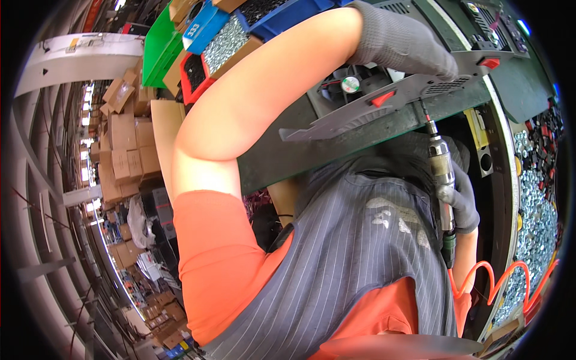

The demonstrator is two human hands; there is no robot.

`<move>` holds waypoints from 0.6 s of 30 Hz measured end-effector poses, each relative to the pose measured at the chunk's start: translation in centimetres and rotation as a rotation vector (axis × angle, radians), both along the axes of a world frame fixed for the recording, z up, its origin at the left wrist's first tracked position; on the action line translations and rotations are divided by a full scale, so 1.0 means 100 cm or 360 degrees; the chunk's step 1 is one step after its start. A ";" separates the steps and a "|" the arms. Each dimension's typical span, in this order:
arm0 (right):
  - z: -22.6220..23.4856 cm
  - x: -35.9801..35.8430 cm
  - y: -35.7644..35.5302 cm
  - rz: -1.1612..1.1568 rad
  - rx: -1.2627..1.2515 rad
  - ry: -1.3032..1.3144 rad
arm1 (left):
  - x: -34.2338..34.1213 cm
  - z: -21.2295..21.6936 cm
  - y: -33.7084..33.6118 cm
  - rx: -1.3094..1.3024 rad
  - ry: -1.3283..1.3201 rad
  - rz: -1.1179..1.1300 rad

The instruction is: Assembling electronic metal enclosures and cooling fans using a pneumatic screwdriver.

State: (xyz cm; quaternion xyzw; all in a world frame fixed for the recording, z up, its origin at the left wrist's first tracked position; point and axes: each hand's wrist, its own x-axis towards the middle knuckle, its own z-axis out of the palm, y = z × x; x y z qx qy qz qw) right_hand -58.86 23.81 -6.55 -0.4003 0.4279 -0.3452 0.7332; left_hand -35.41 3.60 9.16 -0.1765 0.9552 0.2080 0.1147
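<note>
My left hand (411,48), in a dark grey knit glove, reaches across the bench with its fingers closed over the upper edge of a grey metal panel (336,125). The panel stands on edge and carries vent slots and two red switches, one of them a red switch (382,99) near its middle. Behind it sits a black fan (350,84) with a round label. My gloved right hand (461,204) is wrapped round a pneumatic screwdriver (441,162), which points up at the panel. The bit (425,108) ends at the panel's face; whether it touches a screw I cannot tell.
An orange coiled hose (493,279) trails from the screwdriver to the right. Loose silvery screws (531,234) fill the right side. A green bin (161,51), a blue bin (201,27) and a red bin (193,78) stand beyond my left arm. Cardboard boxes (125,141) are stacked far left.
</note>
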 end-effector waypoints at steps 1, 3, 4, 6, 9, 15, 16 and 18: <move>0.001 0.002 -0.001 0.0032 -0.0002 0.0101 | -0.001 0.001 -0.001 -0.0025 -0.0017 -0.0021; 0.001 0.005 -0.002 0.0031 -0.0072 0.0147 | 0.004 0.007 -0.001 0.0202 0.0006 0.0059; 0.000 0.007 -0.003 0.0043 -0.0130 0.0128 | 0.012 0.008 0.001 0.0187 0.0150 0.0135; -0.003 0.008 -0.003 0.0034 -0.0222 0.0176 | 0.032 0.008 0.007 0.0146 0.0438 0.0282; -0.008 0.003 0.005 0.0009 -0.0226 0.0216 | 0.076 -0.003 0.021 0.0060 0.0858 0.0518; -0.025 -0.003 0.025 0.0005 -0.0027 0.0196 | 0.213 -0.055 0.111 -0.0754 0.0288 0.1902; -0.028 -0.002 0.025 0.0021 -0.0013 0.0233 | 0.226 -0.074 0.126 -0.0891 0.0014 0.2031; -0.031 0.000 0.027 -0.0014 0.0011 0.0125 | 0.242 -0.111 0.149 -0.1133 0.0013 0.2045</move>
